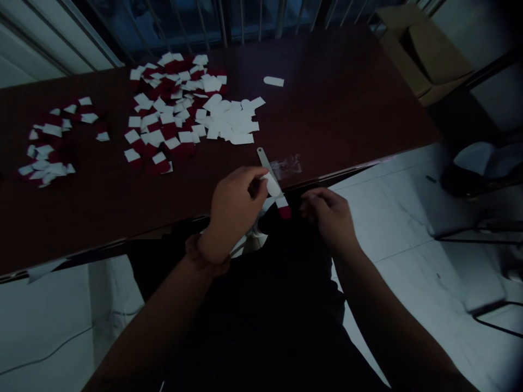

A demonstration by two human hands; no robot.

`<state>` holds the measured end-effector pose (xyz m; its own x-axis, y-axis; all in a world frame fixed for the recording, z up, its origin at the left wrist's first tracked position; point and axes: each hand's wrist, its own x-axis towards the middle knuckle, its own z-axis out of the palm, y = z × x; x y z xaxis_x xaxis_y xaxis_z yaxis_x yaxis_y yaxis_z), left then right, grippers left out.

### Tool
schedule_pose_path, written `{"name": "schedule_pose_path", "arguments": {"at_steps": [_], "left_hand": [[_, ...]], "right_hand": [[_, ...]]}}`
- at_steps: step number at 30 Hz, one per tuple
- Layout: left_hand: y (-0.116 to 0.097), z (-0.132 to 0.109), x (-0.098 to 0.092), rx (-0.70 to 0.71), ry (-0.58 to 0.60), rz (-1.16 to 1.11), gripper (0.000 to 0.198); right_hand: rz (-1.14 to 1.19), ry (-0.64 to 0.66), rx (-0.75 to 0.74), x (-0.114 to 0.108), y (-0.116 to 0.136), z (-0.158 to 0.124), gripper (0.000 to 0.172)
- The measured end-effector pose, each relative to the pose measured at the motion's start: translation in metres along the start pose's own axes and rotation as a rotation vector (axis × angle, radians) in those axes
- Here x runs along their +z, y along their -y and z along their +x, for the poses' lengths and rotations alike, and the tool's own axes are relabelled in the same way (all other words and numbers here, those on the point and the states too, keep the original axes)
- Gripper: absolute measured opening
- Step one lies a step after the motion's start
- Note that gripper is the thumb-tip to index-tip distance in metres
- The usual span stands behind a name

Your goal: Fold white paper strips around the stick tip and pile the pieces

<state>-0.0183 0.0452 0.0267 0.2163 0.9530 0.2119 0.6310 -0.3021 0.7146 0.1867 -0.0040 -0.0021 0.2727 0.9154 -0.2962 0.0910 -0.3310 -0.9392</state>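
My left hand (237, 202) pinches a small white round-ended card piece (272, 185) between thumb and forefinger, over the table's front edge. Under that piece runs a pale flat strip (263, 158) with a hole at its far end, like a ruler. At the strip's near end, a white and dark red piece (283, 209) juts past the edge, above my lap. Just right of it, apart from it, is my right hand (332, 213). Its fingers are curled together, and whatever they may hold is hidden in the dark.
On the dark brown table (347, 103) lie a heap of white pieces (232, 122), a big spread of red-and-white pieces (163, 117) and a smaller group (51, 158) at left. One white piece (273, 81) lies alone. A cardboard box (433, 54) stands beyond the right end.
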Motion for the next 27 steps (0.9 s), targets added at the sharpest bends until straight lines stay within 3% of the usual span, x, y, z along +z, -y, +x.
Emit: {"name": "schedule_pose_path", "arguments": {"at_steps": [5, 8, 15, 22, 27], "left_hand": [[0.001, -0.003, 0.012, 0.087, -0.012, 0.146, 0.023], [0.001, -0.001, 0.01, 0.087, 0.009, 0.155, 0.024], [0.003, -0.002, 0.007, 0.094, 0.06, 0.168, 0.027], [0.005, -0.004, 0.012, 0.152, 0.009, 0.165, 0.023], [0.003, -0.002, 0.009, 0.156, 0.035, 0.167, 0.025]], "right_hand": [[0.287, 0.379, 0.231, 0.018, -0.01, -0.002, 0.033], [0.382, 0.47, 0.256, 0.026, -0.003, -0.009, 0.037], [0.363, 0.465, 0.242, 0.029, 0.005, -0.013, 0.026], [0.307, 0.454, 0.225, 0.031, 0.008, -0.013, 0.026], [0.296, 0.447, 0.201, 0.032, 0.008, -0.012, 0.025]]}}
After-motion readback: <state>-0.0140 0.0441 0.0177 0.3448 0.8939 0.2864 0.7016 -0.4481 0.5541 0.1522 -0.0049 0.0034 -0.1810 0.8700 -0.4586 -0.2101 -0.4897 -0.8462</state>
